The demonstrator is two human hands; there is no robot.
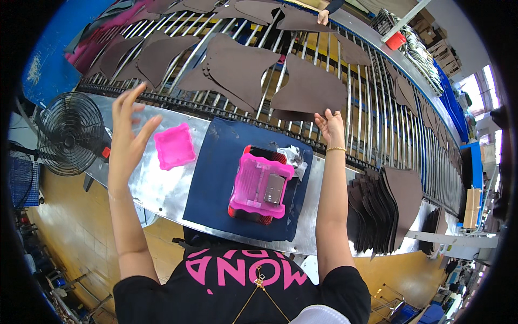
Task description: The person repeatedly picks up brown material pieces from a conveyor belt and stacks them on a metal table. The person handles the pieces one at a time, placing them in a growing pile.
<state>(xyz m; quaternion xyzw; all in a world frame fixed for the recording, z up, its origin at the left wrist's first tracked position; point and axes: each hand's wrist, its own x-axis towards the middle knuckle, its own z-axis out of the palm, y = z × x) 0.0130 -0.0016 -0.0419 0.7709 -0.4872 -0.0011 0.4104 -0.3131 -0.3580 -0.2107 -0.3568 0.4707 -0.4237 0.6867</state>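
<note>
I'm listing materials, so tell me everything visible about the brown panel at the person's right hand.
The brown panel is a thin, matte sheet, possibly leather-like, with curved edges and a darker strip along its near side. It lies across silver bars; the right hand is at its near right corner, grip unclear.

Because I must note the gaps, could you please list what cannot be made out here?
All in the head view:
Middle of the red-and-black object: hidden by the pink tray on it.
Co-worker beyond the sleeve: cut off by the upper edge.
Whether the right hand grips the brown panel: contact too small.
</note>
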